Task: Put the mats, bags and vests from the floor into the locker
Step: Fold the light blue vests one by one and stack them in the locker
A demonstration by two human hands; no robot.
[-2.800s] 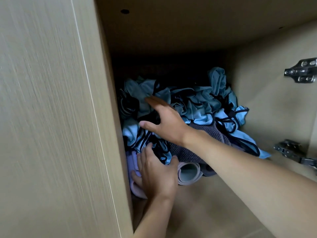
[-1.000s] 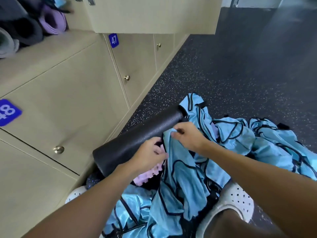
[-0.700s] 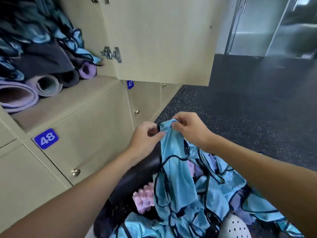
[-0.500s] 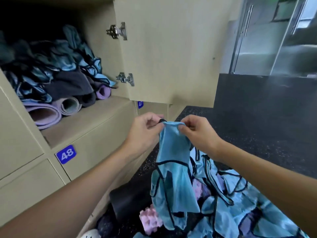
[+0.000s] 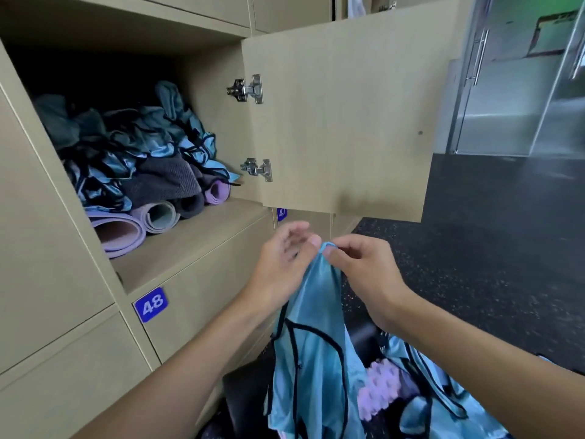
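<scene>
A light blue vest (image 5: 316, 359) with black trim hangs in front of me below the open locker (image 5: 190, 245). My right hand (image 5: 357, 274) pinches its top edge between thumb and forefinger. My left hand (image 5: 281, 264) is beside it, fingers spread and blurred, thumb tip touching the fabric. Inside the locker lie rolled mats (image 5: 120, 229), a grey bag (image 5: 164, 182) and a heap of blue vests (image 5: 142, 137). More blue vests (image 5: 427, 407) lie on the floor at the bottom right.
The locker door (image 5: 342, 122) stands open to the right, just above my hands. A pink spiky roller (image 5: 383, 388) and a black roll (image 5: 240, 384) lie among the floor vests. Closed lockers, one numbered 48 (image 5: 150, 305), are below. Dark speckled floor (image 5: 490, 264) stretches right.
Both hands have lifted the vest off the floor pile up toward the locker. The left hand's fingers have loosened from their pinch, and my view has risen to the open compartment.
</scene>
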